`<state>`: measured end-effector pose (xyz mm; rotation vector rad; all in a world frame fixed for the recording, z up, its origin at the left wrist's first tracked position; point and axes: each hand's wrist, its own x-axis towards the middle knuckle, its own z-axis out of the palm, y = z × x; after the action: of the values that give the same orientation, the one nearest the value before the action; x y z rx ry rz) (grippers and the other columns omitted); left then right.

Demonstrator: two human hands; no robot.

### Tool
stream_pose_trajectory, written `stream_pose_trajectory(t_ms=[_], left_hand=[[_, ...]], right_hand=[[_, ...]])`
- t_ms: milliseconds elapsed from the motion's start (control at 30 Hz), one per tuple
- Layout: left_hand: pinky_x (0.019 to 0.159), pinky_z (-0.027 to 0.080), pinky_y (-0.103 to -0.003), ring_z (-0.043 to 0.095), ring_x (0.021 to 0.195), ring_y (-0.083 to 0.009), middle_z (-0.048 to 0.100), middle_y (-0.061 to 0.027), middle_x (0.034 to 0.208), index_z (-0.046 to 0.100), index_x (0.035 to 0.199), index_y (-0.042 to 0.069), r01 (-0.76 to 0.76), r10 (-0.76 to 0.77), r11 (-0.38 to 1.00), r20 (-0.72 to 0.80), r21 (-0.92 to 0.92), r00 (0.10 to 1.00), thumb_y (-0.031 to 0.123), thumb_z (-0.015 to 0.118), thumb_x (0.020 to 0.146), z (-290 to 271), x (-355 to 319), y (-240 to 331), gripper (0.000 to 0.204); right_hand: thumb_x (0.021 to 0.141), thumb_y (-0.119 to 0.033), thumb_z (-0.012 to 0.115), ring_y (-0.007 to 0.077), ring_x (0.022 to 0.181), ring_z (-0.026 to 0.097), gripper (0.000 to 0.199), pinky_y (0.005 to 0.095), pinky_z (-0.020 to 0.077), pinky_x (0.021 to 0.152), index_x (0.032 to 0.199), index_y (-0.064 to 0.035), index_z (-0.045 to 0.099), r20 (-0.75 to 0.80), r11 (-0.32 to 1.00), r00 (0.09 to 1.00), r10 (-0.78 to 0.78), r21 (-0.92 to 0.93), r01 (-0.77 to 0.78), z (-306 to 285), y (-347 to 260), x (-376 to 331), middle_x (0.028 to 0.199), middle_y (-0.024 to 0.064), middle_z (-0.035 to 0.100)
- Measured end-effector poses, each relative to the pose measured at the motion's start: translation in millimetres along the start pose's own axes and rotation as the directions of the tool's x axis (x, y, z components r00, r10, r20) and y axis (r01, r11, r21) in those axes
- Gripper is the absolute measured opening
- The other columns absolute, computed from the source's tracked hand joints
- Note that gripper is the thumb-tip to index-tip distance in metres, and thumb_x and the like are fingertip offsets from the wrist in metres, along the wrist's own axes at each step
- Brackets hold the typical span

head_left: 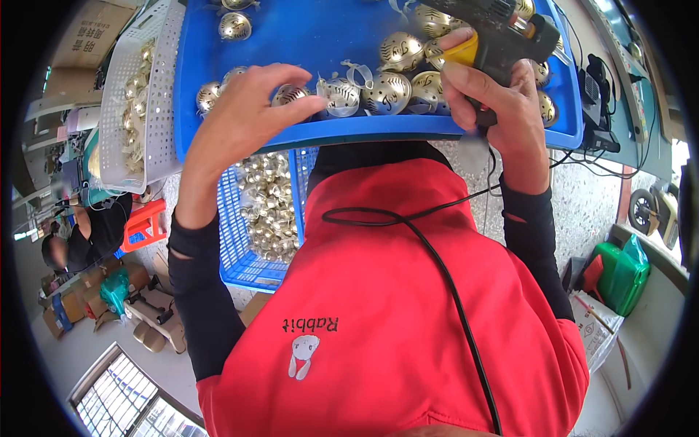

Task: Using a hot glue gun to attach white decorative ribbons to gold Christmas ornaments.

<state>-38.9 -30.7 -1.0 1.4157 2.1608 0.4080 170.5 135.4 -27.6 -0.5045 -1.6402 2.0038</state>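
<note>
My right hand grips a black glue gun with a yellow trigger, held over the right part of a blue tray. My left hand is open, thumb and fingers apart, above the tray's near left side. Its thumb tip reaches the edge of a gold ball ornament with a clear ribbon loop; I cannot tell whether they touch. Beside that one lies another gold ball with black lettering, and several more surround it. A gold ball is partly hidden behind my left fingers.
A white perforated basket of gold pieces stands left of the tray. Below the tray's edge, a blue basket holds many small gold bells. A black cord loops across my red apron. Another person is at far left.
</note>
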Motion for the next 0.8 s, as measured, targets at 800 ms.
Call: stream_pose_trajectory(t_ms=[800], left_hand=[[0.058,0.047,-0.020,0.055,0.069,-0.0058,0.059,-0.0010,0.083,0.056,0.110,0.004,-0.239,0.067,0.806,-0.318,-0.542,0.946,0.023,0.079,0.070,15.2,28.7,18.5,0.051]], right_hand=[[0.073,-0.007,0.071,0.0035,0.053,0.051,0.035,0.0169,0.0390,0.045,0.106,-0.0022,0.060,-0.062,0.903,0.913,-0.403,-0.188,0.386,35.5,23.9,19.9,0.082,0.0023,0.067]])
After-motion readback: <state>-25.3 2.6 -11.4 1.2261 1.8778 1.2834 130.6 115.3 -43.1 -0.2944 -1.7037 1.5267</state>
